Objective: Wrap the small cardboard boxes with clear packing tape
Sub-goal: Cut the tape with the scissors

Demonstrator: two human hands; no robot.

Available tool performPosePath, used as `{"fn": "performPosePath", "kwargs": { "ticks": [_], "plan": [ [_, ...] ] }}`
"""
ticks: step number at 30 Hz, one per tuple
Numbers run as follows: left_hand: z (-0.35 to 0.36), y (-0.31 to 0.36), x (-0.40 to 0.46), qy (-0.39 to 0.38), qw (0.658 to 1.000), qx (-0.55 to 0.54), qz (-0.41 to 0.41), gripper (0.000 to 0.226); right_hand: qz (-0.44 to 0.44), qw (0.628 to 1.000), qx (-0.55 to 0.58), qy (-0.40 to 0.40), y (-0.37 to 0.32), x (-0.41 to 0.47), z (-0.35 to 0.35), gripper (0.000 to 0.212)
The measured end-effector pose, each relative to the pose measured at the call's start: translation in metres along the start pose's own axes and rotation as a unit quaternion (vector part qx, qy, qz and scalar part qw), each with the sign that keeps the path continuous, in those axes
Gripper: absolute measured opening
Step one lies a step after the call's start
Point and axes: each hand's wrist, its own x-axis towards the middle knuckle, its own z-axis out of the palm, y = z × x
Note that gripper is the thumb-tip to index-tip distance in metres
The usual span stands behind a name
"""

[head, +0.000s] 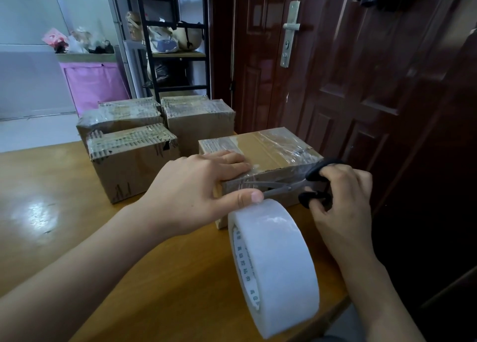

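A small cardboard box [268, 148] partly covered in clear tape sits on the wooden table [51, 199] near its right edge. My left hand [196, 187] lies across the box's near top edge, fingers flat on top and thumb against the front face. My right hand [338, 199] grips black-handled scissors [291, 187], whose blades point left along the taped front face toward my left thumb. A large roll of clear packing tape [273, 264] hangs just below the blades, in front of the box.
Three taped cardboard boxes [134, 161] [118, 117] [201, 119] stand together at the back of the table. A dark red door [361, 83] is close on the right. Behind are a black shelf rack [175, 45] and a pink cabinet [95, 83].
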Motion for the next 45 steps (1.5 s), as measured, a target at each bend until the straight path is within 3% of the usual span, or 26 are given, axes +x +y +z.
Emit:
{"fn": "performPosePath", "kwargs": {
  "ticks": [5, 14, 24, 38, 42, 45],
  "plan": [
    [0.0005, 0.0007, -0.0005, -0.002, 1.000, 0.002, -0.004, 0.091, -0.023, 0.999, -0.030, 0.038, 0.0004, 0.0015, 0.0002, 0.037],
    [0.0004, 0.0008, -0.0005, -0.011, 1.000, -0.001, -0.004, 0.091, -0.028, 0.995, -0.049, 0.086, -0.0016, 0.0014, -0.0015, 0.043],
    [0.0010, 0.0000, 0.0004, -0.008, 1.000, -0.005, -0.008, 0.089, -0.020, 0.993, -0.063, 0.094, -0.0022, 0.0018, -0.0012, 0.026],
    [0.0018, 0.0007, -0.0008, 0.001, 1.000, -0.020, -0.007, 0.087, -0.005, 0.998, -0.052, 0.046, -0.0054, 0.0018, -0.0012, 0.055],
    [0.0023, 0.0012, -0.0004, 0.005, 1.000, -0.020, -0.010, 0.088, 0.061, 0.997, -0.019, 0.034, -0.0012, 0.0008, -0.0031, 0.065],
    [0.0033, 0.0009, -0.0001, 0.006, 1.000, -0.018, -0.009, 0.088, 0.110, 0.993, 0.020, 0.042, 0.0004, 0.0003, -0.0053, 0.058]
  ]
}}
